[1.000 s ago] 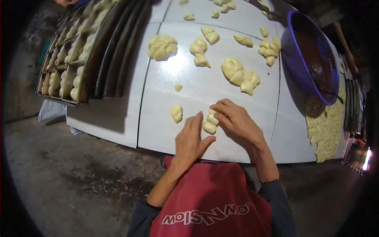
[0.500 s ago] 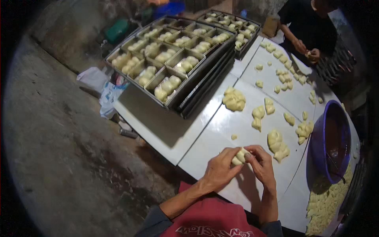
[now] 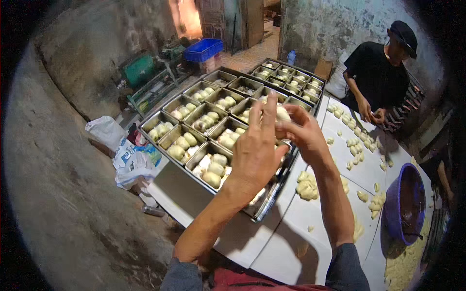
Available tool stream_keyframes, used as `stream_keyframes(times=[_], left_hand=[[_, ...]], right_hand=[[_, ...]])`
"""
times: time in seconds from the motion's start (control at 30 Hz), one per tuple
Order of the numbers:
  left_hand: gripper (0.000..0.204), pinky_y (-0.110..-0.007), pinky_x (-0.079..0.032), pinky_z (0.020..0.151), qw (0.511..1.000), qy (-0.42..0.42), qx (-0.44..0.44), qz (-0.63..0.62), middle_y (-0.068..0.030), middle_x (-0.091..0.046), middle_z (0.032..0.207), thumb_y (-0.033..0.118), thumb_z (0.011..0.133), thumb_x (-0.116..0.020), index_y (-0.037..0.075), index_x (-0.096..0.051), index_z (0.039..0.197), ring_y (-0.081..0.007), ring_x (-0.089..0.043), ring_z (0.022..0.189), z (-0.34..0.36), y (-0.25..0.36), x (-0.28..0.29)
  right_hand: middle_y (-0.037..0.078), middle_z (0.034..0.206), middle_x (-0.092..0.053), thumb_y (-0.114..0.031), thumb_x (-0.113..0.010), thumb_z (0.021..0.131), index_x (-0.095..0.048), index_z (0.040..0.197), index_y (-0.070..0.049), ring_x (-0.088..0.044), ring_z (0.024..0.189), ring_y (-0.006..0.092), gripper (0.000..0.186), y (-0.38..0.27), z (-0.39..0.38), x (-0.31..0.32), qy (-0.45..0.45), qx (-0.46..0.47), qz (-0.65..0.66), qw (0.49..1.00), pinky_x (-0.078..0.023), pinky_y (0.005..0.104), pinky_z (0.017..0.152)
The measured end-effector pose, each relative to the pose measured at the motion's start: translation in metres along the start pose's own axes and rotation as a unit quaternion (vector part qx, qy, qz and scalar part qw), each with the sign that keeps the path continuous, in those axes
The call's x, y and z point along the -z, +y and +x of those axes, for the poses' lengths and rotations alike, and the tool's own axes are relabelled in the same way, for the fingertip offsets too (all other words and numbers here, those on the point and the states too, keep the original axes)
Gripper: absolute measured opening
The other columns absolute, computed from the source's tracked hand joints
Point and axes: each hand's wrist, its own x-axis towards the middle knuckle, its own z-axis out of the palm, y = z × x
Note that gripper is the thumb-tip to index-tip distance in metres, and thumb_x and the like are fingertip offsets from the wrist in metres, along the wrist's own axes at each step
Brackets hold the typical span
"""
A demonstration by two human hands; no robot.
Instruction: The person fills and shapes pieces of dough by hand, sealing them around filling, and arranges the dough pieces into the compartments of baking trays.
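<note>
My right hand holds pale shaped dough, fingers curved round it, above a rack of rectangular metal tins. My left hand is raised just left of the dough, back to the camera and fingers stretched upward; whether it touches the dough I cannot tell. Beneath them, most tins hold rows of small dough lumps, and some of the tins' contents are hidden by my hands. Further dough pieces lie on the white tabletop.
A second tin rack stands behind. A co-worker in black handles something small across the table; an arm shows far right. A purple bowl of brown mixture and flattened dough are at right, plastic bags left.
My view has swung up and left toward the racks. Both hands have risen from the tabletop to over the tins, carrying the dough; the left hand's fingers have straightened.
</note>
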Motion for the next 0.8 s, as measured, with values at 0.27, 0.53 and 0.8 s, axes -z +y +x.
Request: stream_keyframes(times=[0.27, 0.53, 0.8], left_hand=[[0.080, -0.030, -0.055, 0.085, 0.984, 0.147, 0.036, -0.095, -0.0187, -0.045, 0.147, 0.006, 0.073, -0.083, 0.003, -0.046, 0.143, -0.0202, -0.062, 0.107, -0.033, -0.093, 0.089], [0.059, -0.030, -0.054, 0.079, 0.949, 0.092, 0.284, -0.105, -0.0158, -0.058, 0.135, 0.001, 0.075, -0.075, 0.004, -0.058, 0.132, -0.0200, -0.064, 0.099, -0.142, -0.132, 0.117], [0.043, -0.027, -0.056, 0.068, 0.944, 0.100, 0.281, -0.141, -0.0140, -0.069, 0.114, 0.000, 0.090, -0.068, 0.001, -0.059, 0.131, -0.0203, -0.068, 0.086, -0.190, -0.119, 0.141]], right_hand=[[0.014, 0.102, -0.065, -0.024, -0.074, 0.079, -0.061, 0.114, 0.004, -0.065, 0.092, 0.0158, 0.047, 0.041, 0.216, 0.006, 0.064, 0.071, -0.233, 0.968, -0.053, 0.0281, 0.077], [0.024, 0.097, -0.069, -0.045, -0.051, 0.095, -0.066, 0.103, -0.002, -0.066, 0.094, 0.0419, 0.046, 0.137, 0.289, 0.005, -0.146, 0.023, -0.756, 0.638, -0.051, 0.0501, 0.081], [0.019, 0.100, -0.070, -0.033, -0.057, 0.099, -0.063, 0.119, -0.003, -0.069, 0.085, 0.0259, 0.037, 0.019, 0.190, 0.030, -0.090, 0.260, -0.697, 0.662, -0.055, 0.0400, 0.075]])
